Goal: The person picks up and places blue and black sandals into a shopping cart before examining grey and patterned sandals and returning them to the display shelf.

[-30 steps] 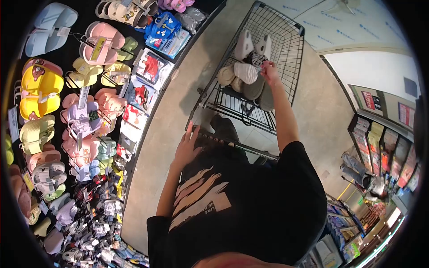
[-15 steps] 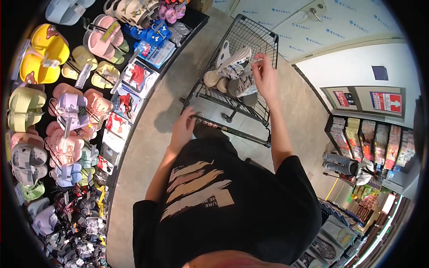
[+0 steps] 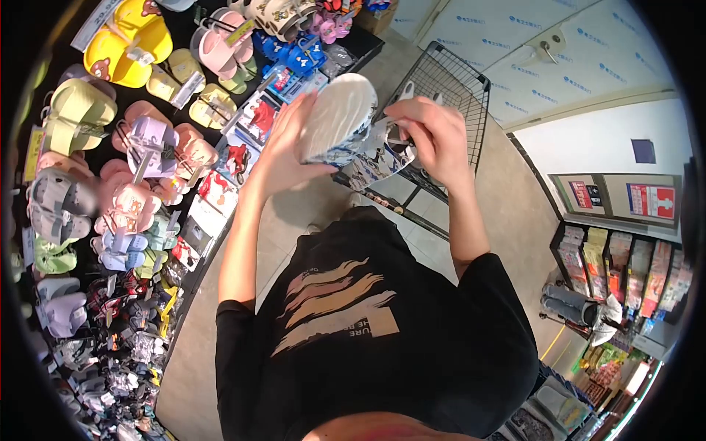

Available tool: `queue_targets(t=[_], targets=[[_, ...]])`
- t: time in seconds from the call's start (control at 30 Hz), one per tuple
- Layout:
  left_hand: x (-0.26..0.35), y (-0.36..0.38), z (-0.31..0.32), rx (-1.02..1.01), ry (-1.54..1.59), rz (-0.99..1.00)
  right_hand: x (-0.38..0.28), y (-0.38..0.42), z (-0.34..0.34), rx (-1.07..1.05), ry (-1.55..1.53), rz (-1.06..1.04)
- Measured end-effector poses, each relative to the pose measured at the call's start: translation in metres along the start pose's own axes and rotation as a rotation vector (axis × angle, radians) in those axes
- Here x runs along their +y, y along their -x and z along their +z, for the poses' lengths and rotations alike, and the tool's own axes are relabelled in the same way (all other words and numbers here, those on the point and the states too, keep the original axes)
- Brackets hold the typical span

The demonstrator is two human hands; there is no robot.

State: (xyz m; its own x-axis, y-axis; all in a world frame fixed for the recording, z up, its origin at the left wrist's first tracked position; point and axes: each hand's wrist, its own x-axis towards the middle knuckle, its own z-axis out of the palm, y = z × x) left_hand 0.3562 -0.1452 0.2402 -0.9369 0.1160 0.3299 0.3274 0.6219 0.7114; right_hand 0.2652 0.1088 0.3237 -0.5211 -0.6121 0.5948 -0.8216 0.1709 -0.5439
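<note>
A pair of blue, grey and white camouflage-patterned clogs [image 3: 375, 165] is held up over the near end of a black wire shopping cart [image 3: 476, 121]. One clog's pale sole [image 3: 338, 114] faces up and toward me. My left hand [image 3: 283, 151] is round the outer side of that clog, thumb below and fingers along the sole's edge. My right hand [image 3: 437, 140] is closed in a pinch at the pale upper end of the other clog; whether it grips a strap or a hanger is hard to tell. Behind my hands, other white footwear partly shows in the cart.
A display of colourful slippers [image 3: 129, 202] on hooks runs along my left. On the right are a white wall [image 3: 596, 140], a door [image 3: 544, 51] and shelves of packages [image 3: 621, 264]. A person [image 3: 588, 305] stands further off at right.
The camouflage clogs have come up out of the cart toward me. My left hand has moved up from near the cart handle onto them; my right hand has come slightly lower. The view has shifted.
</note>
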Motion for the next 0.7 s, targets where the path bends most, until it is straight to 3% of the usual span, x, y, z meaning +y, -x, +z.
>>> queue_targets(t=[0.07,0.13,0.2,0.23,0.33,0.4,0.43,0.53,0.6,0.7], targets=[[0.006,0.006,-0.002,-0.003,0.115,-0.052,-0.003,-0.011,0.005,0.012,-0.103,-0.136],[0.002,0.015,0.004,0.139,0.256,-0.032,-0.010,-0.019,0.001,-0.059,-0.152,-0.034],[0.003,0.023,0.006,0.123,0.282,-0.090,-0.013,-0.027,0.007,-0.108,-0.139,0.147],[0.002,0.027,0.010,0.144,0.457,-0.170,-0.012,-0.027,0.010,-0.090,-0.241,0.242],[0.012,0.035,0.009,0.193,0.724,-0.257,-0.006,-0.028,0.030,-0.026,-0.176,0.164],[0.007,0.047,0.000,0.089,0.932,-0.578,-0.002,-0.029,0.038,-0.018,-0.169,0.153],[0.010,0.050,-0.004,0.089,0.995,-0.643,-0.003,-0.030,0.040,-0.079,-0.154,0.141],[-0.020,0.079,0.012,0.250,1.478,-0.660,0.004,-0.033,0.048,-0.187,-0.210,0.146],[-0.048,0.093,0.016,0.133,1.689,-0.575,0.003,-0.034,0.048,-0.265,-0.483,0.156],[-0.037,0.089,0.017,0.171,1.659,-0.501,-0.002,-0.037,0.060,-0.307,-0.560,0.075]])
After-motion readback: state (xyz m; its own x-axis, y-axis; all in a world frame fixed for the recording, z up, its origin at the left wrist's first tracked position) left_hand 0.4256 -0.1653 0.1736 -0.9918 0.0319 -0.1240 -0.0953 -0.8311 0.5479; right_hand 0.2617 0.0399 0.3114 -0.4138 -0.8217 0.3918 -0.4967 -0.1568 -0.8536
